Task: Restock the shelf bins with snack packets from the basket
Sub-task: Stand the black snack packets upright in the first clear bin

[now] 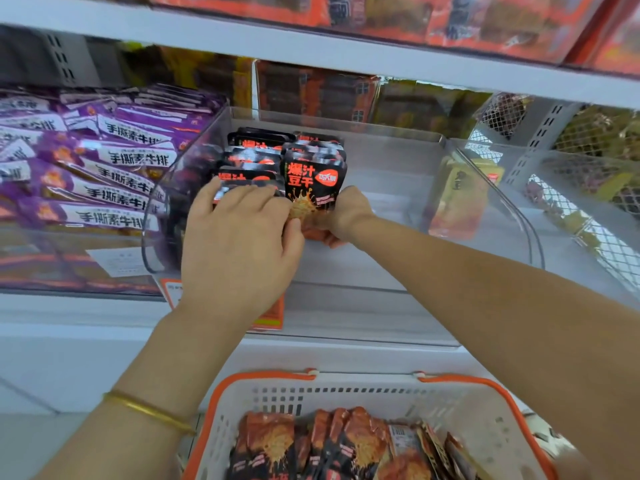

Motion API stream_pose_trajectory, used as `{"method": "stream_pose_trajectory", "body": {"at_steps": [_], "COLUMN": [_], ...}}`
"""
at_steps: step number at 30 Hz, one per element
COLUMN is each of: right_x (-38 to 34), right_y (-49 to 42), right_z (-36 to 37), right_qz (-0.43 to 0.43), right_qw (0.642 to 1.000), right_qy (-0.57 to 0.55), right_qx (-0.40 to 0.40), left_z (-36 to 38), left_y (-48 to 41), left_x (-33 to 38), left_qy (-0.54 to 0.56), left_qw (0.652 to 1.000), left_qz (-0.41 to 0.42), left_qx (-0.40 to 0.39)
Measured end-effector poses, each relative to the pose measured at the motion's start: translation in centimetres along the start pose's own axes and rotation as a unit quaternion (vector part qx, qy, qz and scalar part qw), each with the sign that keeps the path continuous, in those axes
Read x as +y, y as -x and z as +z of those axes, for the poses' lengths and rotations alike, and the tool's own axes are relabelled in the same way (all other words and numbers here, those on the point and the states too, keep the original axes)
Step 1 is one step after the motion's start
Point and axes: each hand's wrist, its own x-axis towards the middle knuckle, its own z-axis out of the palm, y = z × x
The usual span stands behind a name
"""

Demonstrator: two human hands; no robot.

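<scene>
Fingers (242, 199) of the left hand (239, 244) lie flat, pressing the stacked packets (249, 157), while the right hand (343, 216) grips an upright snack packet (313, 188) by its bottom edge!
Both sit inside the clear shelf bin (398, 161), toward its left side. Purple packets (104, 157) fill the neighbouring bin, and the basket (346, 393) below holds more black-and-orange packets (311, 445).
</scene>
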Motion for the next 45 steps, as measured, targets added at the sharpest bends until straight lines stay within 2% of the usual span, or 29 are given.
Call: {"method": "stream_pose_trajectory", "body": {"at_steps": [4, 6, 9, 11, 13, 15, 17, 19, 21, 22, 26, 30, 34, 36, 37, 39, 40, 41, 43, 45], "right_x": [-0.6, -1.2, -0.9, 0.6, 3.6, 8.3, 14.2, 20.0, 25.1, 26.9, 31.8, 32.6, 31.8, 30.5, 29.5, 27.3, 26.0, 24.7, 23.4, 22.4], "right_y": [2.5, 4.4, 9.5, 14.8, 19.5, 21.2, 20.6, 18.7, 17.4, 17.4, 18.7, 20.5, 20.5, 20.3, 20.3, 19.7, 19.3, 18.9, 18.4, 18.4], "right_z": [-2.1, -3.8, -7.2, -9.3, -10.1, -8.9, -6.3, -3.4, -0.7, 0.6, 5.8, 8.1, 9.3, 8.7, 7.9, 5.7, 4.3, 2.9, 0.8, -0.1], "right_qz": [0.006, -0.014, -0.104, -0.175, -0.192, -0.125, -0.022, 0.067, 0.092, 0.099, 0.112, 0.095, 0.129, 0.162, 0.173, 0.229, 0.267, 0.324, 0.387, 0.386], "right_qw": [1.0, 0.999, 0.991, 0.972, 0.961, 0.973, 0.981, 0.967, 0.934, 0.925, 0.87, 0.843, 0.83, 0.833, 0.852, 0.908, 0.917, 0.908, 0.85, 0.79], "right_qy": [-0.015, -0.033, -0.083, -0.155, -0.194, -0.15, -0.029, 0.129, 0.283, 0.306, 0.364, 0.452, 0.456, 0.419, 0.372, 0.194, 0.106, 0.002, -0.206, -0.359], "right_qx": [-0.027, -0.02, 0.032, 0.021, -0.039, -0.12, -0.19, -0.21, -0.196, -0.2, -0.313, -0.275, -0.295, -0.321, -0.326, -0.292, -0.278, -0.266, -0.294, -0.314], "left_z": [-0.4, -1.1, -2.6, -3.3, -3.1, -1.7, 0.2, 2.2, 3.7, 4.2, 5.7, 6.0, 6.0, 5.9, 5.9, 5.7, 5.7, 5.6, 5.6, 5.4], "left_y": [0.1, 0.3, 1.5, 3.0, 5.0, 7.1, 9.0, 10.6, 11.7, 12.1, 13.4, 13.9, 13.8, 13.6, 13.6, 13.7, 13.7, 13.8, 13.8, 13.8], "left_x": [0.0, 0.3, 1.9, 4.0, 6.3, 8.1, 9.5, 10.4, 11.1, 11.3, 11.4, 11.2, 11.4, 11.5, 11.6, 11.7, 11.7, 11.7, 11.8, 12.0], "left_qy": [0.029, 0.039, 0.049, 0.086, 0.113, 0.116, 0.113, 0.102, 0.089, 0.079, 0.066, 0.079, 0.076, 0.079, 0.085, 0.093, 0.096, 0.105, 0.133, 0.153], "left_qw": [0.999, 0.993, 0.977, 0.97, 0.972, 0.977, 0.973, 0.957, 0.94, 0.933, 0.922, 0.919, 0.913, 0.913, 0.913, 0.914, 0.913, 0.91, 0.887, 0.848], "left_qz": [0.001, 0.018, 0.059, 0.096, 0.14, 0.172, 0.178, 0.183, 0.187, 0.187, 0.184, 0.179, 0.173, 0.174, 0.175, 0.185, 0.19, 0.191, 0.195, 0.216], "left_qx": [0.046, 0.106, 0.2, 0.207, 0.152, 0.046, -0.09, -0.198, -0.271, -0.299, -0.333, -0.342, -0.361, -0.36, -0.358, -0.35, -0.347, -0.352, -0.396, -0.459]}}
